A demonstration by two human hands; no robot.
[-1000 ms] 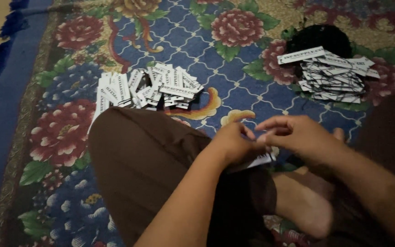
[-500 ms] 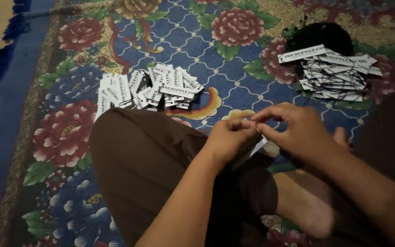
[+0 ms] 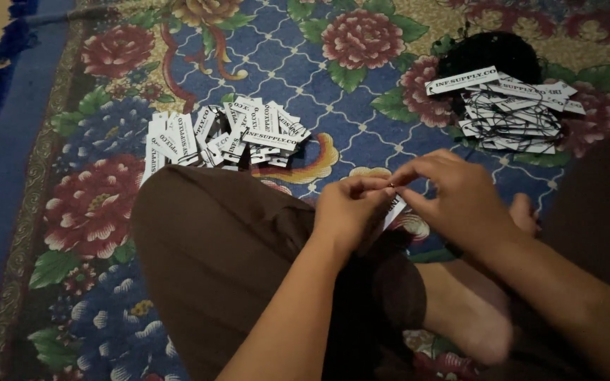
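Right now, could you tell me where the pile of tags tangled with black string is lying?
In the head view, the pile of strung tags lies on the floral rug at upper right, beyond the right hand, just in front of a black bundle.

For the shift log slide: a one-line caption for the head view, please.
Left hand and right hand pinch a small white tag above a floral rug, tag piles left and right.
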